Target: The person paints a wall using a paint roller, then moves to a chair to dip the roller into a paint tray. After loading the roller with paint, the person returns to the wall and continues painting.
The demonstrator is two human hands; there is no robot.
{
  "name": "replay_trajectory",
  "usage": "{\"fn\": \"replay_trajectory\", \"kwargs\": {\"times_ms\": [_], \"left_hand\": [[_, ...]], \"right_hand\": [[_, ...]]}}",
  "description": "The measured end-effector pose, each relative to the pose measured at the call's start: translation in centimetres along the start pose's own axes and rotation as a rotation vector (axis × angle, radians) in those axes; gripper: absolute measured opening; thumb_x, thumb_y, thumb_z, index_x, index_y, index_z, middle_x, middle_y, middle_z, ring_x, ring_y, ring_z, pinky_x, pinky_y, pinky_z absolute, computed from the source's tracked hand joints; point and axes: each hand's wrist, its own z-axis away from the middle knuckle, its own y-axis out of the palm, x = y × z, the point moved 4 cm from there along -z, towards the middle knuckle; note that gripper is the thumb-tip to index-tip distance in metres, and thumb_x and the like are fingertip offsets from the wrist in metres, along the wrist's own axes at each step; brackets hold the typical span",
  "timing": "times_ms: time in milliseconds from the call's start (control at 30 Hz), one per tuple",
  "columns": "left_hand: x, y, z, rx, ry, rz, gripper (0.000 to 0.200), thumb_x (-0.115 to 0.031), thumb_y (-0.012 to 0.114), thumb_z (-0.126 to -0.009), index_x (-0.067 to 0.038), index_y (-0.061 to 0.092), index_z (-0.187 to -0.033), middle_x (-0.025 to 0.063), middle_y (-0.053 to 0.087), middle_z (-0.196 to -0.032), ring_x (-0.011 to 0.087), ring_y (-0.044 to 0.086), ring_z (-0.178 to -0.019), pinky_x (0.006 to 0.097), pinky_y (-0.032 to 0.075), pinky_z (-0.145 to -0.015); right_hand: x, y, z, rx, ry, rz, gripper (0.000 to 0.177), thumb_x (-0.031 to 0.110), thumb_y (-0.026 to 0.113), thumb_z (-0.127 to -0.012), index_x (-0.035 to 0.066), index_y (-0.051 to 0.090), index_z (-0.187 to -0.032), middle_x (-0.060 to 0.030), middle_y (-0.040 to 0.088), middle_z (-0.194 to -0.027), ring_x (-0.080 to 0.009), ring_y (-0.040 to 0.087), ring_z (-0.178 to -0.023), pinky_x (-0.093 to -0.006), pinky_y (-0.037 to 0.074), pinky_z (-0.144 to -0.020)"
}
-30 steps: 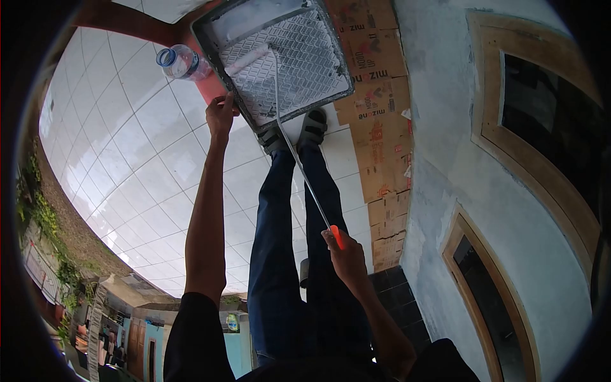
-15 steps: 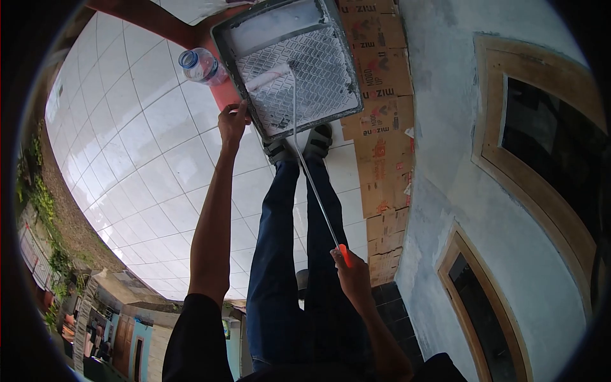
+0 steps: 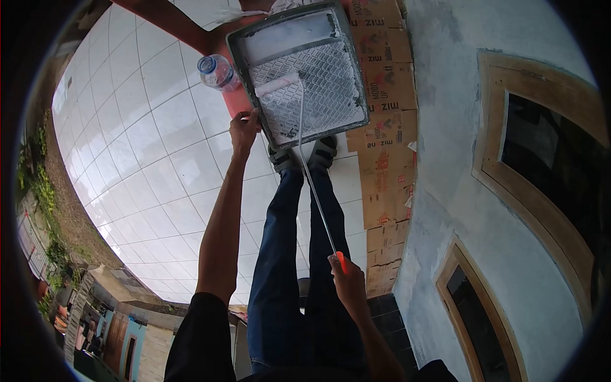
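Observation:
A black-rimmed paint tray (image 3: 363, 95) holds white paint in its well and on its ribbed slope. The fingers of my left hand (image 3: 244, 132) are closed at the tray's left rim, near its lower corner. My right hand (image 3: 350, 280) is wrapped round the orange handle of a paint roller (image 3: 278, 84). The roller's long metal rod runs up over the tray's near edge. Its white sleeve rests on the ribbed slope, toward the left side. Just left of the tray stands a clear plastic bottle (image 3: 218, 72) with a blue neck.
Under the tray shows a red surface (image 3: 237, 100). Another person's arm (image 3: 168, 22) reaches in at the upper left. Cardboard (image 3: 385, 146) lies along the foot of the grey wall (image 3: 439, 159), which has wood-framed windows (image 3: 484, 312). White tiles (image 3: 159, 153) cover the floor.
The view has shifted, so the tray and bottle appear slightly lower and further right. The roller sleeve stays on the slope, and both hands keep their holds.

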Motion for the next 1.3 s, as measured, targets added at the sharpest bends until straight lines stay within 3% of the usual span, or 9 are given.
{"fn": "replay_trajectory", "kwargs": {"times_ms": [167, 233, 567, 633, 867, 967, 1033, 1133, 1300], "left_hand": [[-0.2, 0.0, 0.2, 0.015, -0.021, 0.004, 0.043, -0.039, 0.061, -0.082, 0.002, 0.062, -0.096, 0.0116, 0.065, -0.063, 0.0184, 0.065, -0.059, 0.0320, 0.049, -0.063], [-0.3, -0.1, 0.2, 0.007, -0.029, -0.014, 0.043, -0.039, 0.061, -0.082, 0.002, 0.062, -0.096, 0.0119, 0.065, -0.063, 0.0186, 0.065, -0.058, 0.0318, 0.050, -0.063], [-0.9, -0.3, 0.6, 0.009, -0.021, -0.019, 0.042, -0.038, 0.061, -0.082, 0.003, 0.061, -0.095, 0.0126, 0.065, -0.064, 0.0185, 0.064, -0.056, 0.0315, 0.050, -0.060], [-0.7, -0.3, 0.6, 0.012, -0.011, -0.029, 0.042, -0.038, 0.061, -0.082, 0.002, 0.061, -0.094, 0.0128, 0.065, -0.064, 0.0186, 0.065, -0.056, 0.0315, 0.050, -0.060], [-1.0, -0.1, 0.6, 0.014, -0.026, 0.008, 0.042, -0.037, 0.062, -0.082, 0.003, 0.061, -0.095, 0.0131, 0.065, -0.065, 0.0187, 0.065, -0.057, 0.0308, 0.050, -0.060], [-0.8, -0.3, 0.6, 0.018, -0.020, -0.014, 0.042, -0.037, 0.062, -0.082, 0.003, 0.061, -0.095, 0.0131, 0.065, -0.065, 0.0188, 0.065, -0.058, 0.0305, 0.050, -0.060], [-0.8, -0.1, 0.5, 0.025, -0.007, -0.025, 0.043, -0.038, 0.062, -0.082, 0.003, 0.061, -0.095, 0.0132, 0.066, -0.065, 0.0188, 0.065, -0.058, 0.0305, 0.050, -0.060], [-0.6, -0.2, 0.4, 0.022, 0.000, -0.008, 0.044, -0.038, 0.062, -0.082, 0.004, 0.061, -0.095, 0.0131, 0.066, -0.064, 0.0188, 0.065, -0.058, 0.0305, 0.050, -0.061], [-0.5, -0.1, 0.3, 0.018, 0.000, -0.029, 0.044, -0.038, 0.062, -0.082, 0.004, 0.061, -0.096, 0.0136, 0.066, -0.064, 0.0186, 0.065, -0.058, 0.0304, 0.050, -0.060]], "right_hand": [[-2.5, -1.1, 1.5, -0.027, 0.015, 0.081, 0.034, 0.037, 0.055, -0.089, 0.005, 0.064, -0.093, -0.0157, 0.066, -0.083, -0.0328, 0.064, -0.079, -0.0376, 0.050, -0.069], [-2.9, -1.4, 2.4, -0.070, -0.054, 0.039, 0.041, 0.038, 0.050, -0.091, -0.001, 0.059, -0.083, -0.0055, 0.051, -0.057, -0.0139, 0.052, -0.052, -0.0285, 0.041, -0.051], [-5.8, -4.1, 4.8, 0.026, 0.093, -0.108, 0.038, 0.034, 0.050, -0.092, 0.001, 0.056, -0.075, -0.0038, 0.048, -0.055, -0.0131, 0.051, -0.051, -0.0286, 0.040, -0.050], [-6.2, -4.6, 5.0, -0.052, 0.099, -0.160, 0.039, 0.035, 0.048, -0.093, 0.003, 0.053, -0.072, -0.0011, 0.044, -0.055, -0.0088, 0.046, -0.050, -0.0267, 0.037, -0.048], [-5.1, -5.4, 2.8, -0.041, 0.236, -0.190, 0.042, 0.037, 0.046, -0.094, 0.003, 0.052, -0.069, -0.0032, 0.043, -0.054, -0.0107, 0.043, -0.049, -0.0285, 0.035, -0.048], [-5.9, -5.2, 1.3, -0.080, 0.141, -0.121, 0.044, 0.039, 0.044, -0.094, 0.002, 0.050, -0.070, -0.0052, 0.043, -0.054, -0.0136, 0.041, -0.050, -0.0314, 0.036, -0.050], [-4.2, -5.6, 0.3, -0.124, -0.083, -0.045, 0.047, 0.041, 0.043, -0.094, 0.003, 0.048, -0.067, -0.0042, 0.042, -0.051, -0.0130, 0.040, -0.042, -0.0299, 0.033, -0.042], [-1.7, -5.9, -0.7, -0.089, 0.019, -0.035, 0.046, 0.039, 0.043, -0.094, 0.000, 0.049, -0.071, -0.0094, 0.043, -0.056, -0.0185, 0.043, -0.052, -0.0349, 0.037, -0.054], [1.7, -6.1, -2.4, -0.117, -0.031, -0.006, 0.045, 0.038, 0.044, -0.094, -0.001, 0.050, -0.072, -0.0101, 0.045, -0.057, -0.0184, 0.045, -0.052, -0.0346, 0.038, -0.055]]}}
